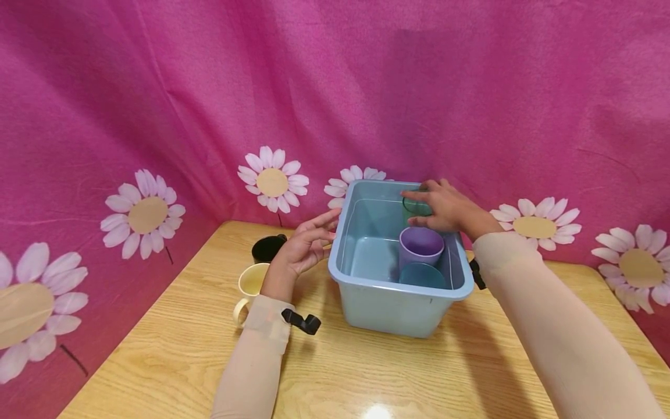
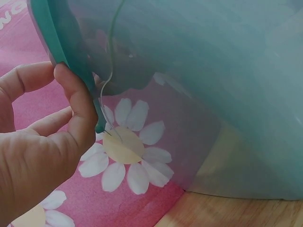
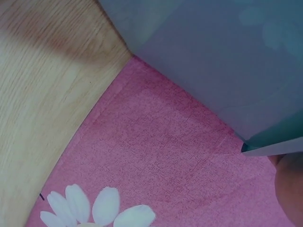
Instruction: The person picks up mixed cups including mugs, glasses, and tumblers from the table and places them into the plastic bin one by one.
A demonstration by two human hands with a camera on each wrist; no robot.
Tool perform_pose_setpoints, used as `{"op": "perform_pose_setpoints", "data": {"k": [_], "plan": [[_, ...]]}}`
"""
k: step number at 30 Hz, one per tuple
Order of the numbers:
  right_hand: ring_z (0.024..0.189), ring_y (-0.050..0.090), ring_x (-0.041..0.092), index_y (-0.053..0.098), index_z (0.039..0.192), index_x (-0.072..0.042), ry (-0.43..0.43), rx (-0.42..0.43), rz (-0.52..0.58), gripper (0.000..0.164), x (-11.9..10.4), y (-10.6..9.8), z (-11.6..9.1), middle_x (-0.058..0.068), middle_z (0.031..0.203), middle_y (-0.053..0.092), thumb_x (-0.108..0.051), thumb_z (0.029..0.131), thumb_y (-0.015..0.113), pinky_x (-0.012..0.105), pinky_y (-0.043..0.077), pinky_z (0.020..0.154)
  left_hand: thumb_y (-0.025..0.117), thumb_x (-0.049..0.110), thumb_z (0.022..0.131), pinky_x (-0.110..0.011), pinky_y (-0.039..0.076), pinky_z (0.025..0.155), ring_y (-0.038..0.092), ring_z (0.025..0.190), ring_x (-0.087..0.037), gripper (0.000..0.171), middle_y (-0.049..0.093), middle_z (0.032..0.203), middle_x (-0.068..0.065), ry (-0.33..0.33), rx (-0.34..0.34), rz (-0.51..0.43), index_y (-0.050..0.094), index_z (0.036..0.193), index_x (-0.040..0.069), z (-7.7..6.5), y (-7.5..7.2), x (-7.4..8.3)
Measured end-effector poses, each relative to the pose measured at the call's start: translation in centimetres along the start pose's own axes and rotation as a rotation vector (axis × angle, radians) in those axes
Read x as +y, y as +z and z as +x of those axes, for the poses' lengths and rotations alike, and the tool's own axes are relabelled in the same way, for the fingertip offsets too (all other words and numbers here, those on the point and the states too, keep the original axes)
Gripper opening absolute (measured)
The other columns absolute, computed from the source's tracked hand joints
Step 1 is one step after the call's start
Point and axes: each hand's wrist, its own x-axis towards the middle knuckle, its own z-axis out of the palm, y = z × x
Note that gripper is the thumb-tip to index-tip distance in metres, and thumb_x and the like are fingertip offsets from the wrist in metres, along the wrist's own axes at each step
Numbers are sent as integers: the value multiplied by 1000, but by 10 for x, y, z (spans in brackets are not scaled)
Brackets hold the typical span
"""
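Observation:
A pale blue plastic tub [image 1: 387, 308] stands on the table. My left hand [image 1: 309, 244] is at its left side, fingertips against the rim; the left wrist view shows the thumb and fingers [image 2: 78, 101] at that edge. Over the back right corner reaches my right hand [image 1: 445, 206], its fingers spread across a green cup [image 1: 413, 208] inside the tub and partly hiding it. Just in front of that cup sits a purple cup [image 1: 421, 243], with a teal cup [image 1: 423, 276] nearest the front wall. Only a bit of the right hand [image 3: 289, 184] shows in the right wrist view, beside the rim.
Left of the tub, a cream mug [image 1: 251, 280] and a black mug [image 1: 267, 249] stand on the wooden table [image 1: 356, 372], partly behind my left arm. A pink cloth [image 1: 324, 87] with white flowers hangs close behind the tub and along the sides.

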Motion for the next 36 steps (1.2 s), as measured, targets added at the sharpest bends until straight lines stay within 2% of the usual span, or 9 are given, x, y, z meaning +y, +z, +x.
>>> {"op": "perform_pose_setpoints", "data": {"k": [5,12,23,36], "plan": [[126,41,42,44,157,-22,13,-36,5,73,-2,1,1,25,147,43,-42,92,72,62,44,98,42,-7,100,-34,58,87,67,92,-17,63,38,159,-21,3,7,6,33,160,7,0,0,0],[127,41,43,45,156,-19,-11,-41,10,73,-1,2,5,26,147,43,-44,92,72,61,42,101,42,-8,97,-34,58,84,66,89,-16,65,37,159,-21,24,-4,12,31,160,4,0,0,2],[128,41,44,44,157,-19,-20,-84,-19,69,0,7,6,27,144,45,-44,96,65,63,38,105,42,-8,98,-35,57,86,66,92,-16,65,35,161,-20,11,-4,10,29,160,4,1,0,0],[131,39,45,47,153,-17,3,-100,-40,63,-1,11,10,24,142,45,-40,96,61,65,34,109,42,-10,94,-32,56,80,66,85,-14,68,44,149,-17,13,2,13,31,160,3,3,0,-2]]}}
